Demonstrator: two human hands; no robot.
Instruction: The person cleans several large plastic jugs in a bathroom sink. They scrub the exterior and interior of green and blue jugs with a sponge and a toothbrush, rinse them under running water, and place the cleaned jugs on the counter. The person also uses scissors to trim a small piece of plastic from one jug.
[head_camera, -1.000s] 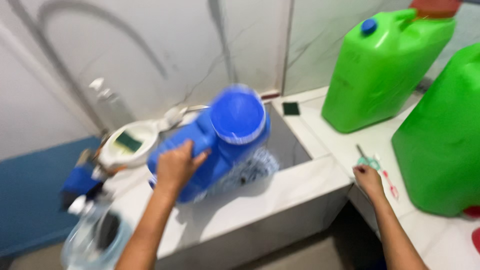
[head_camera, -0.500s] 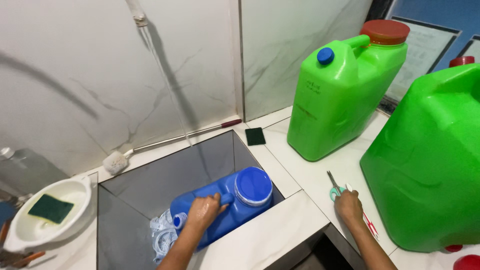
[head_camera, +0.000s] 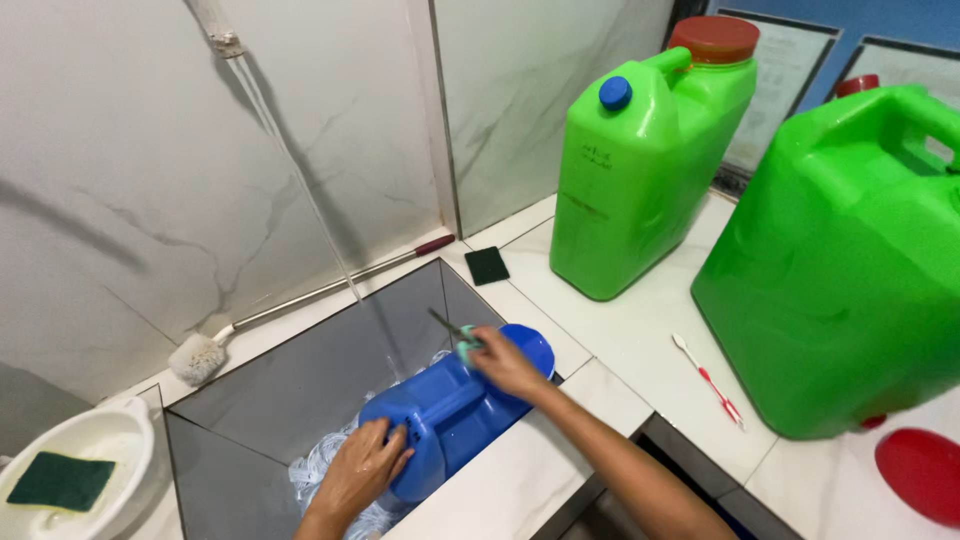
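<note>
Our left hand (head_camera: 362, 470) clasps the near, lower end of the blue container (head_camera: 450, 408), which lies on its side in the grey sink (head_camera: 300, 390). Our right hand (head_camera: 503, 362) rests on its upper end, fingers clenched around small scissors (head_camera: 455, 333) whose blades point up and left. The container's long axis runs from lower left to upper right, between both hands. A water stream (head_camera: 300, 200) falls just behind it. Two green jerrycans (head_camera: 640, 170) stand on the bench (head_camera: 640, 340) to the right.
</note>
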